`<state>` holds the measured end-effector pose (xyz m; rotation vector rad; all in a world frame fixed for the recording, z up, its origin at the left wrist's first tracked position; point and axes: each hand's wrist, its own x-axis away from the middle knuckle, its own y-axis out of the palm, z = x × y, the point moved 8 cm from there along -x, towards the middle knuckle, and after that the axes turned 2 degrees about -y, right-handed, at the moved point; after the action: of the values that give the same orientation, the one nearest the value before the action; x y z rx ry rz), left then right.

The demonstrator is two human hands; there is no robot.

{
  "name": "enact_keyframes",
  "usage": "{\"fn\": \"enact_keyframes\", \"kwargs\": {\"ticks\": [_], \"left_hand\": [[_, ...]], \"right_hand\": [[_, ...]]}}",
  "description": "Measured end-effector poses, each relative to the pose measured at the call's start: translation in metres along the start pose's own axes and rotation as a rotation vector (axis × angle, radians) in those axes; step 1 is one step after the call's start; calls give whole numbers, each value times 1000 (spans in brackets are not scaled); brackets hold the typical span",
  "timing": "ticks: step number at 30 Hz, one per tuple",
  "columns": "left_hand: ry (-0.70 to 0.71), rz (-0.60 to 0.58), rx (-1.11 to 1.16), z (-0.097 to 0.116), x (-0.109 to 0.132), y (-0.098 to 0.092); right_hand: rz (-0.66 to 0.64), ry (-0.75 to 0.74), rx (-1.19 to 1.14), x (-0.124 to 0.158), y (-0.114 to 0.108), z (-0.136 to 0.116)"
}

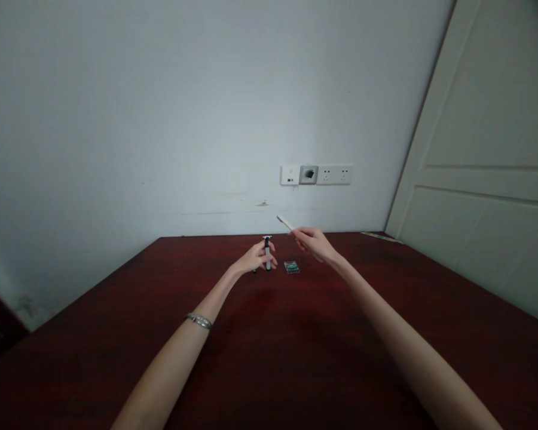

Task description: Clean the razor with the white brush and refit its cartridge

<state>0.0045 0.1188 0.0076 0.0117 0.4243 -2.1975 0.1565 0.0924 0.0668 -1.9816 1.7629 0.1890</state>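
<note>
My left hand (256, 258), a bracelet on its wrist, has its fingers around a razor (268, 257) with a grey and black handle. The razor stands nearly upright, head up. Just under that hand a small dark thing (254, 271) shows, too hidden to name. My right hand (312, 241) pinches a slim white toothbrush (285, 223) by one end, raised above the table and tilted up to the left. Between the hands, a small clear packet (291, 267) with something green in it lies flat on the table.
The dark red wooden table (269, 370) reaches back to a white wall (206, 119). Sockets and switches (335, 175) are set in the wall above the table's back edge. A pale panelled door (484, 173) stands at the right. A light strip (381, 237) lies at the back right corner.
</note>
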Motion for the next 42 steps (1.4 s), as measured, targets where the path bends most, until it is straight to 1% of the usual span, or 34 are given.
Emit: {"fn": "enact_keyframes", "kwargs": {"ticks": [2, 3, 5, 7, 11, 14, 17, 19, 21, 23, 26, 29, 32, 36, 39, 42], "left_hand": [[-5, 19, -19, -4, -1, -1], [-4, 18, -27, -5, -1, 0], [2, 6, -41, -6, 0, 1], [4, -7, -43, -6, 1, 4], [13, -4, -27, -2, 3, 6], [20, 2, -27, 2, 4, 7], [13, 2, -17, 1, 3, 6], [3, 5, -18, -2, 3, 5], [-2, 4, -23, -3, 2, 5], [5, -3, -26, -2, 2, 7], [24, 0, -31, 2, 2, 7], [18, 22, -34, 3, 4, 6], [-5, 33, -39, 1, 4, 4], [-5, 15, -41, 0, 4, 6], [0, 4, -25, 0, 4, 6], [-4, 48, 6, -2, 3, 1]], "right_hand": [[-21, 112, -240, 14, 21, 13], [-34, 153, -319, 22, 31, 19], [-72, 201, -420, 36, 49, 27], [-73, 217, -478, 45, 57, 30], [-52, 203, -524, 49, 63, 30], [-63, 222, -541, 53, 68, 36], [-63, 225, -556, 56, 71, 41], [-45, 201, -559, 54, 69, 39], [-22, 173, -552, 50, 66, 36], [-27, 165, -532, 47, 67, 35], [-51, 175, -499, 47, 72, 42], [-43, 176, -488, 50, 75, 47], [-39, 156, -484, 47, 75, 42], [-24, 139, -475, 41, 73, 36], [-25, 154, -465, 45, 75, 44], [-30, 167, -463, 52, 77, 51]]}}
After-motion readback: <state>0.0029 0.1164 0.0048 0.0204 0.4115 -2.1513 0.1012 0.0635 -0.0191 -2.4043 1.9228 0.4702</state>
